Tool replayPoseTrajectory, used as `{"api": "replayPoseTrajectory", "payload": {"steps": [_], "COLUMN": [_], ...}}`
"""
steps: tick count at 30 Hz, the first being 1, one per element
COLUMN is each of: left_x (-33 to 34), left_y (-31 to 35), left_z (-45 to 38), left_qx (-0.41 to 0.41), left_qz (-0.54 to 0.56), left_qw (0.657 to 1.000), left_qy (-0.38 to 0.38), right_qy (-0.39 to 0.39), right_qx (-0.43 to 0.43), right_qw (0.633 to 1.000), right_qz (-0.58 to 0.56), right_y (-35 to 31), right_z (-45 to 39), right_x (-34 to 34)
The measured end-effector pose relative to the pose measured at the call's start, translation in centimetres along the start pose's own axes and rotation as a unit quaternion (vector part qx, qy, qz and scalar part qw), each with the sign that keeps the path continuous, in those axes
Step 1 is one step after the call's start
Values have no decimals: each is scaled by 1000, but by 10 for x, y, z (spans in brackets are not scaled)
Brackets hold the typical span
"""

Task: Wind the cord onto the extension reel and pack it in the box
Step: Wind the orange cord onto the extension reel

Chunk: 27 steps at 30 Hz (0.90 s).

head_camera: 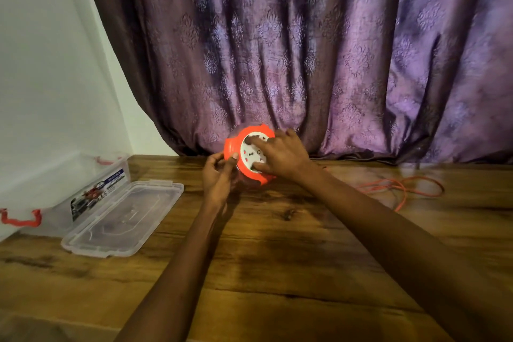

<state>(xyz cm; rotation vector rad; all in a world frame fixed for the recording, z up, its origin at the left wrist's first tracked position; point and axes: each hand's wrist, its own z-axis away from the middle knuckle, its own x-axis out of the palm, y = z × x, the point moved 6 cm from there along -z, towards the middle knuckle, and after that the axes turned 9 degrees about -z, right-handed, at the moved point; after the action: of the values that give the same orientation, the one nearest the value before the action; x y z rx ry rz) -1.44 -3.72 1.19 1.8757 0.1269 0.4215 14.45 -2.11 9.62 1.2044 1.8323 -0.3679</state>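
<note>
- Extension reel (251,154): orange housing, white socket face, held tilted at the far edge of the wooden surface (277,258), right against the purple curtain (305,50). Socket face angled toward the camera.
- Left hand (218,175): grip closed on the reel's left rim, thumb on the orange edge, fingers curled behind. Whatever lies behind the rim is hidden.
- Right hand (283,154): grip spread over the white socket face, fingertips (249,140) pressed at its top and thumb near its lower edge, curled around the hub.
- Cord (399,189): orange, loose loops lying on the surface toward the far right edge, well apart from the reel. Run between loops and reel hidden behind the right forearm. Amount already wound on the drum: cannot tell.
- Box (69,183): clear plastic, at the left edge of the surface against the white wall (41,78), open, printed label on its near side, red clasps at both ends. Contents hard to make out through the plastic.
- Lid (122,219): clear, lying flat on the surface just beside the box on its right, touching or nearly touching its side.
- Reel and box well apart, bare wood between them.
</note>
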Motion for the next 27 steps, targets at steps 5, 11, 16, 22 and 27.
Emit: {"api": "replayPoseTrajectory", "payload": {"steps": [5,11,16,22,27], "left_x": [16,4,-5,-11,-5], "left_y": [1,-9,-9,-11,-4], "left_z": [4,-5,-12,-11,-7], "left_qx": [71,36,11,-8,14], "left_qz": [-42,-1,44,9,-21], "left_qw": [997,999,999,1000,1000], "left_qy": [5,35,29,8,-7], "right_qy": [-30,-10,-2,-54,-39], "right_qx": [384,278,-109,-237,-248], "right_qw": [712,908,987,970,961], "right_qz": [-587,-314,-117,32,118], "right_y": [18,37,8,-20,-23], "right_z": [9,13,12,21,23], "right_x": [21,10,-8,-4,2]}}
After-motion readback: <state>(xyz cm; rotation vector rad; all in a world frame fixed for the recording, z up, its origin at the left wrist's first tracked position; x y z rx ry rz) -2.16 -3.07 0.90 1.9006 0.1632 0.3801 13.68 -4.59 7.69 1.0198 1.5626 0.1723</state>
